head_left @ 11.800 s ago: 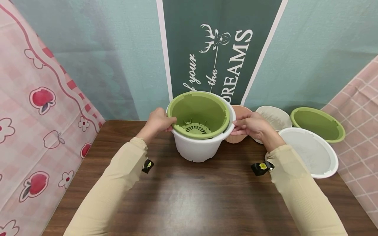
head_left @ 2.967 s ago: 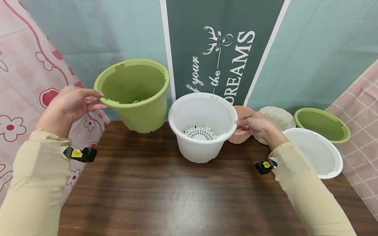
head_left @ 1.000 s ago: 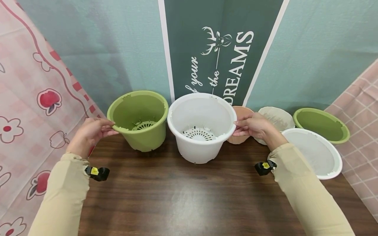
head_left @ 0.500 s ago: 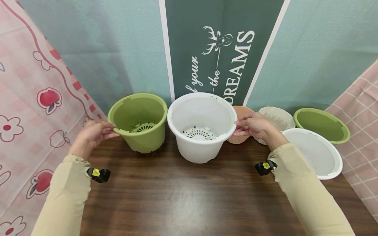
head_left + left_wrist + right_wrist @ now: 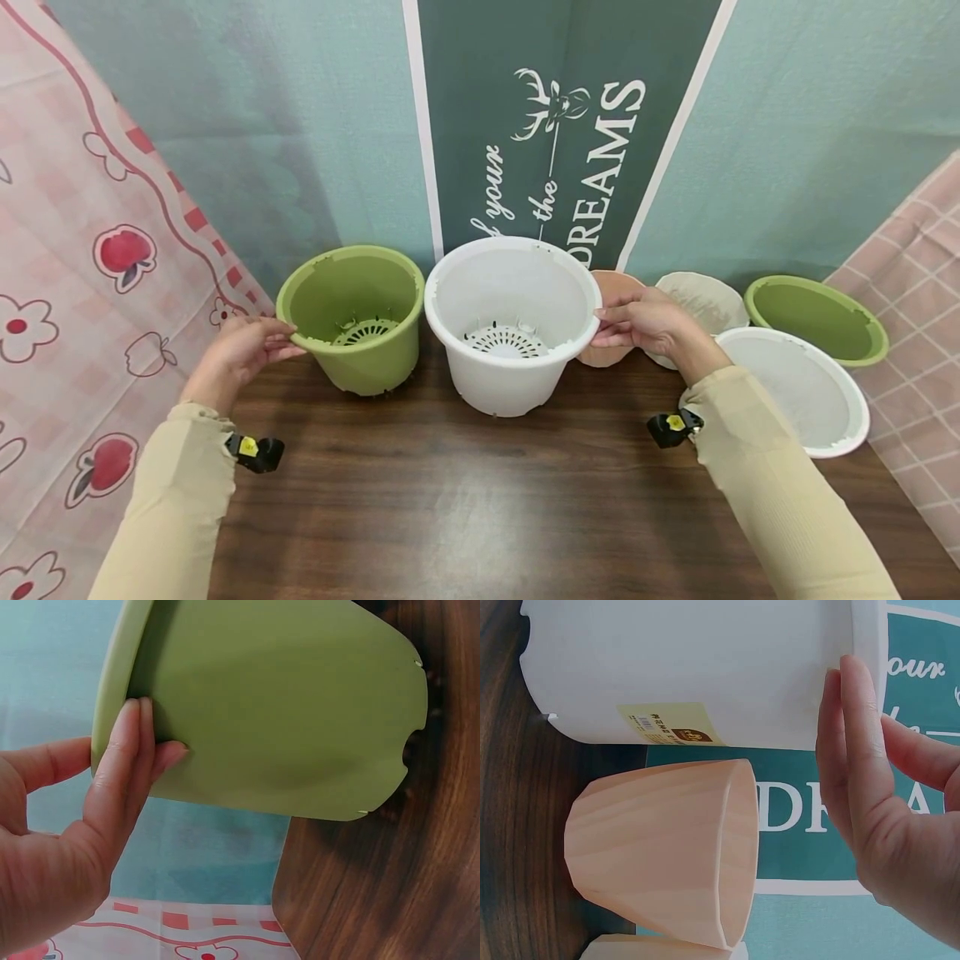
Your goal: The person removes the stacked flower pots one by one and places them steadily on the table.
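Note:
A green plastic flower pot [image 5: 367, 362] with a slotted bottom stands upright on the left of the table. My left hand [image 5: 243, 348] pinches its left rim; in the left wrist view the thumb is at the lip and the other fingers lie beneath it, against the green pot's wall [image 5: 285, 712]. Beside it, in the middle, stands a white flower pot [image 5: 502, 385], also slotted at the bottom. My right hand [image 5: 651, 321] pinches the white pot's right rim. From the right wrist, a yellow label [image 5: 671, 725] shows on the white wall.
A peach pot [image 5: 652, 847] stands just right of the white one, partly behind my right hand. Farther right are a cream pot [image 5: 705, 298], a green oval container [image 5: 821, 321] and a white oval one [image 5: 795, 387]. Fabric hangs behind and on both sides of the wooden table [image 5: 480, 508].
The green pot was nested in the white one, then lifted out leftward by my left hand and lowered beside it. Lately it has come slightly lower and nearer. My right hand keeps the white rim.

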The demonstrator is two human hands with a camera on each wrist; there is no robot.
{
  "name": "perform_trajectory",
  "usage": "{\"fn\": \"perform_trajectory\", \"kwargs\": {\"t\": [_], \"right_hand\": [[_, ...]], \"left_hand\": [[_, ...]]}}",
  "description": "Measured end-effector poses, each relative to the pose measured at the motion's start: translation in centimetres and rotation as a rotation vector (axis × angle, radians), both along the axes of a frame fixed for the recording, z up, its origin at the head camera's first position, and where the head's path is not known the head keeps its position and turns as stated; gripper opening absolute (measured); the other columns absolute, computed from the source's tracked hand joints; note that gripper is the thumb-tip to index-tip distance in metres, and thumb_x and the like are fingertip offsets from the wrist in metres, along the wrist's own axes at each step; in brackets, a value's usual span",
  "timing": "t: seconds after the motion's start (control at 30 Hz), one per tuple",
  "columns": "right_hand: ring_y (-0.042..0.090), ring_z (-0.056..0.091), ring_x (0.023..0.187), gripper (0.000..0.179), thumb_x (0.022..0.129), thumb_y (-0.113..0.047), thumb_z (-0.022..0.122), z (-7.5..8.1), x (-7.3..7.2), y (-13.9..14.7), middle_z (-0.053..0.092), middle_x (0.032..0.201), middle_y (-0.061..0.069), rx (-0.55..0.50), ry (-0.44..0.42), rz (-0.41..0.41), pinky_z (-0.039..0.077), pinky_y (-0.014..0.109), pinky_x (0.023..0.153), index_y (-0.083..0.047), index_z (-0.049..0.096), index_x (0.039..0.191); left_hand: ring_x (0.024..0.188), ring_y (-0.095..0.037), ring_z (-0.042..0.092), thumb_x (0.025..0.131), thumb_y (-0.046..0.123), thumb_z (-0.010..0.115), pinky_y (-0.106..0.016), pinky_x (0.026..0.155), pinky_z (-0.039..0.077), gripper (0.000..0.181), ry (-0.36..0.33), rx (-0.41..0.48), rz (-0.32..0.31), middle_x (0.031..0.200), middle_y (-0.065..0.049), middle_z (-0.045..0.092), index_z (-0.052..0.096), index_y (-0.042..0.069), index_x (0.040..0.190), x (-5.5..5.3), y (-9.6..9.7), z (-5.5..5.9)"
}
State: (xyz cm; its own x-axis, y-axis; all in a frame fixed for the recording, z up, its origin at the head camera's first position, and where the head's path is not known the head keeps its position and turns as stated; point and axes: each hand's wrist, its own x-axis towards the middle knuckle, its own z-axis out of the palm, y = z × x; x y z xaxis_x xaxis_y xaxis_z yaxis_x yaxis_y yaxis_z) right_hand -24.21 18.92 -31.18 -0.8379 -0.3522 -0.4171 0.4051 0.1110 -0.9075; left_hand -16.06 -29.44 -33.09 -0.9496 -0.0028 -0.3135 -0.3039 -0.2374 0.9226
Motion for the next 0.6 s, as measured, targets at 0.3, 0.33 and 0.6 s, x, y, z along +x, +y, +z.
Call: {"fn": "perform_trajectory", "kwargs": {"t": [0.3, 0.33, 0.6], "right_hand": [[0.023, 0.066, 0.07, 0.027, 0.093, 0.002, 0.047, 0.0, 0.0, 0.0, 0.063, 0.077, 0.014, 0.008, -0.002, -0.011, 0.052, 0.039, 0.075, 0.013, 0.038, 0.115], [0.023, 0.066, 0.07, 0.027, 0.093, 0.002, 0.046, 0.0, 0.0, -0.1, 0.063, 0.077, 0.014, 0.008, -0.002, -0.012, 0.052, 0.039, 0.075, 0.013, 0.037, 0.115], [0.023, 0.066, 0.07, 0.034, 0.092, 0.002, 0.048, 0.0, 0.1, -0.1, 0.063, 0.078, 0.013, 0.023, 0.0, -0.019, 0.051, 0.04, 0.076, 0.014, 0.033, 0.12]], "left_hand": [[0.066, -0.016, 0.065, 0.088, -0.012, 0.041, -0.027, 0.07, 0.054, 0.025, -0.017, -0.014, -0.005, 0.07, -0.009, 0.063, 0.058, 0.001, 0.076, 0.0, 0.1, -0.6], [0.066, -0.016, 0.065, 0.089, -0.012, 0.041, -0.026, 0.07, 0.054, 0.025, -0.019, -0.016, -0.006, 0.07, -0.009, 0.063, 0.058, 0.001, 0.076, 0.1, 0.1, -0.6], [0.066, -0.016, 0.065, 0.089, -0.011, 0.041, -0.026, 0.07, 0.054, 0.023, -0.028, -0.026, 0.002, 0.07, -0.009, 0.064, 0.057, 0.001, 0.077, 0.2, 0.0, -1.1]]}}
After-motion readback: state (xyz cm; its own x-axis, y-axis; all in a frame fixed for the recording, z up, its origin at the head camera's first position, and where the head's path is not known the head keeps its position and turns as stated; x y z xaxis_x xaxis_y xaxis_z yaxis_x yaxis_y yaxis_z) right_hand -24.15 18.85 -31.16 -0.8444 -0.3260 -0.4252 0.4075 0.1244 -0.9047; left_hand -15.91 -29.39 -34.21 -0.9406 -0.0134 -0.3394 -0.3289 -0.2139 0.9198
